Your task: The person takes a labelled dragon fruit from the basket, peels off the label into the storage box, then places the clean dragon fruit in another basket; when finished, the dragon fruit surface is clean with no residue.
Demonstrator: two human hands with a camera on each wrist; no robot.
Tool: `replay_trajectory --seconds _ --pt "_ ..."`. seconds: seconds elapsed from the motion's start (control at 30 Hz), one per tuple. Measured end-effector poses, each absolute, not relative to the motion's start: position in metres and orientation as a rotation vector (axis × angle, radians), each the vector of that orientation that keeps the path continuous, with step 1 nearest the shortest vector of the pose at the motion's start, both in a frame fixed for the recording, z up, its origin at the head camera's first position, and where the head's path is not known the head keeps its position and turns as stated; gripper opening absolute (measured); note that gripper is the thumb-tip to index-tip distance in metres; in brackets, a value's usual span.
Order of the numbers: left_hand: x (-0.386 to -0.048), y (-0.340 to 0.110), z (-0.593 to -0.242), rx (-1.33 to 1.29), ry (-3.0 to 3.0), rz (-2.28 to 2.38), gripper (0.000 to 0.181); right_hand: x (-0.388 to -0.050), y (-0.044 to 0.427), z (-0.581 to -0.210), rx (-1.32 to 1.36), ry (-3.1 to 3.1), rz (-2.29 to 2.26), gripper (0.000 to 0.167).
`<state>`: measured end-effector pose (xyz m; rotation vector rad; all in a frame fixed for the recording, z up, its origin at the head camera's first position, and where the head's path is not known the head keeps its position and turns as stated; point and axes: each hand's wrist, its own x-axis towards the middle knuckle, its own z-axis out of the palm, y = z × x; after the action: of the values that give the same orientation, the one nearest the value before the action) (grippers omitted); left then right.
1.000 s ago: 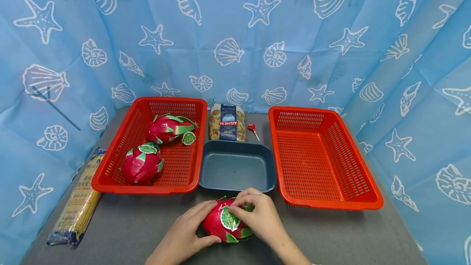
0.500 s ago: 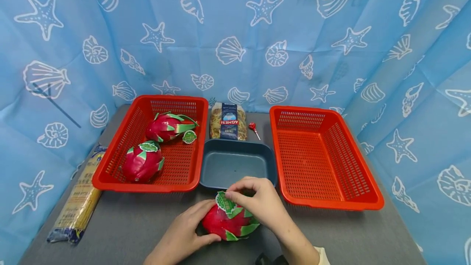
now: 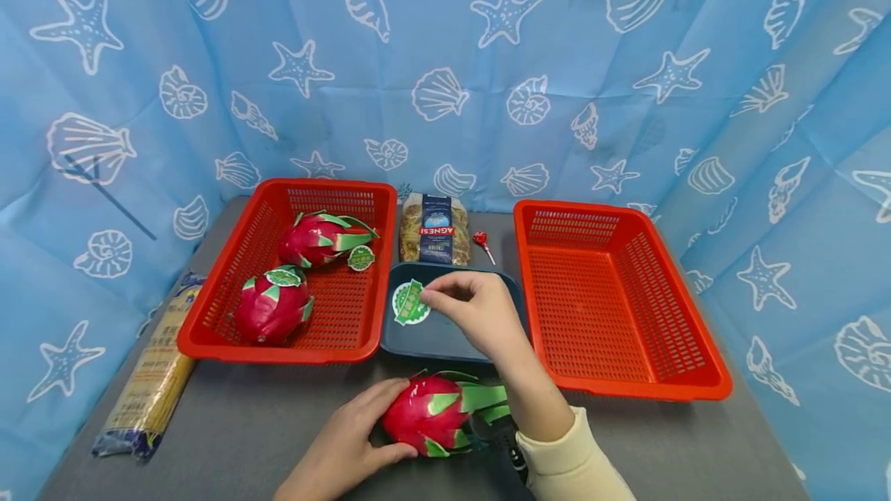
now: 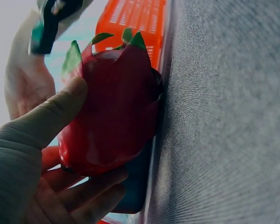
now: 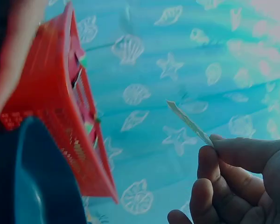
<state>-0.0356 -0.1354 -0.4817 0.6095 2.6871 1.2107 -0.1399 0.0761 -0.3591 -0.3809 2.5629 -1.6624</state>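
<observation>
A red dragon fruit [image 3: 423, 417] with green leaf tips lies on the grey table near its front edge. My left hand [image 3: 351, 439] holds its left end; in the left wrist view the thumb [image 4: 60, 109] lies along one side and the fingers curl round the other. Above the blue-grey tub [image 3: 445, 342], my right hand [image 3: 480, 315] pinches a round green-and-white sticker [image 3: 409, 302] between thumb and fingertips. Seen edge-on in the right wrist view, the sticker [image 5: 190, 122] touches nothing but the fingers.
At the left, a red basket [image 3: 274, 356] holds two more dragon fruits [image 3: 270, 311] with green stickers. Another red basket [image 3: 626, 386] stands right. Behind the tub lie a pasta bag [image 3: 435, 230] and a lollipop [image 3: 481, 239]. A spaghetti pack [image 3: 149, 381] lies far left.
My right hand has peeled the sticker off the dragon fruit and carried it up and forward over the tub. The left hand has stayed on the fruit.
</observation>
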Motion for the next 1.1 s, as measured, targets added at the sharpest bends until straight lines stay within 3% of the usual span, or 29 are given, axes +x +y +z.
replay_trajectory --seconds 0.57,1.1 --pt "-0.032 -0.135 -0.480 0.696 2.755 1.130 0.080 -0.231 0.054 -0.405 -0.108 2.392 -1.318 0.011" --pt "-0.033 -0.134 -0.478 0.679 2.760 1.121 0.079 -0.243 0.028 -0.432 -0.202 2.219 -0.901 0.009"
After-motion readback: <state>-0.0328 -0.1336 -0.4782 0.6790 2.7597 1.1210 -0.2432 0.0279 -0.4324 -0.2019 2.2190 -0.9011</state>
